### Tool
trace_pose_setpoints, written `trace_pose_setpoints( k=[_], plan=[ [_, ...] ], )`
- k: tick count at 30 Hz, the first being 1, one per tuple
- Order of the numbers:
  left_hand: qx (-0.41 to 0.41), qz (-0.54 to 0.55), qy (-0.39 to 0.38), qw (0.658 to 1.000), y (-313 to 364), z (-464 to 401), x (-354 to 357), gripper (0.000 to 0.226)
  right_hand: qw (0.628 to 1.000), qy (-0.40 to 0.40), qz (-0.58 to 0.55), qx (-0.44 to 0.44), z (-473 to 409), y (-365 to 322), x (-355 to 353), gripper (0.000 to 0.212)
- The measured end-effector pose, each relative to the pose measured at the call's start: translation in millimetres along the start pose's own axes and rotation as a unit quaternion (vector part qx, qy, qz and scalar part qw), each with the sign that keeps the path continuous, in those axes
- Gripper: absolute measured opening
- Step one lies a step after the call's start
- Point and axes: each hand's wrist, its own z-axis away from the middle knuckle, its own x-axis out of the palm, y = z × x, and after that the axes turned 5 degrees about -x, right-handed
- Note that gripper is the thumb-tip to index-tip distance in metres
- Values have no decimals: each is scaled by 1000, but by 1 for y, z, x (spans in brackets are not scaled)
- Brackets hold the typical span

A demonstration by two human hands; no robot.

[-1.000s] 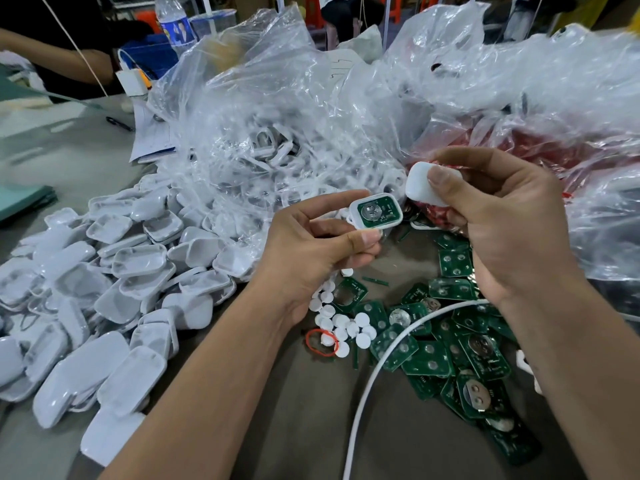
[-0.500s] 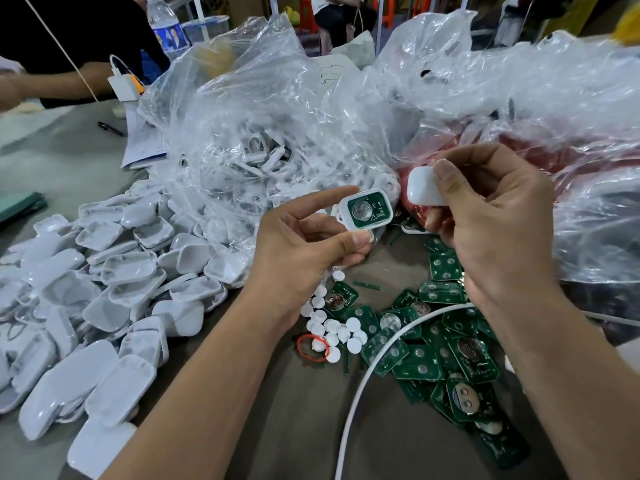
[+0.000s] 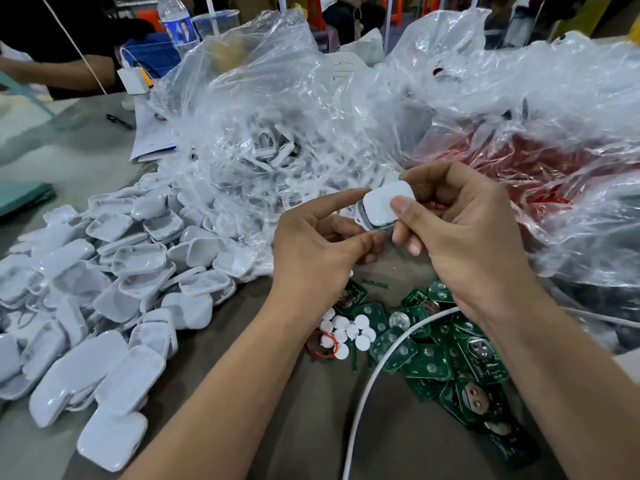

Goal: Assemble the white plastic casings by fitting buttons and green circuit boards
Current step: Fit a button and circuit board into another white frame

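Both hands meet over the table's middle on one white casing (image 3: 384,204). My right hand (image 3: 460,233) pinches the white lid half, thumb on its top face, and holds it down over the lower half. My left hand (image 3: 322,244) grips that lower half from the left between forefinger and thumb; its green board is hidden under the lid. Below the hands lie loose white round buttons (image 3: 346,332) and a heap of green circuit boards (image 3: 446,355). A pile of white casing halves (image 3: 114,282) covers the table's left side.
Clear plastic bags (image 3: 277,133) of white parts rise behind the hands, one with red contents (image 3: 512,168) at right. A white cable (image 3: 377,372) curves across the boards. A red rubber band (image 3: 322,348) lies by the buttons. Another person's arm (image 3: 69,71) and a water bottle (image 3: 178,24) are far left.
My right hand has brought the white lid left and down onto the casing half in my left hand, covering the green board that showed before.
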Motion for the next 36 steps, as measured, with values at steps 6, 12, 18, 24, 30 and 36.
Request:
trace_pose_setpoints(
  k=[6,12,18,24,30,36],
  plan=[
    [-10,-2,-3,1000,4,1,1,42,1000,-9,2,3,1,0,1,17],
    [-11,-3,-9,1000,5,2,0,43,998,-6,54,-21,3,-2,2,18],
    [-18,1,-6,1000,4,2,1,44,979,39,191,-53,6,-3,4,28],
    [-16,10,-11,1000,7,4,2,44,978,45,196,-55,5,-3,5,31],
    [-7,14,-22,1000,8,5,0,42,980,45,190,-46,5,-1,6,31],
    [-19,19,-39,999,11,6,-3,42,981,39,188,-32,5,2,5,31]
  ],
)
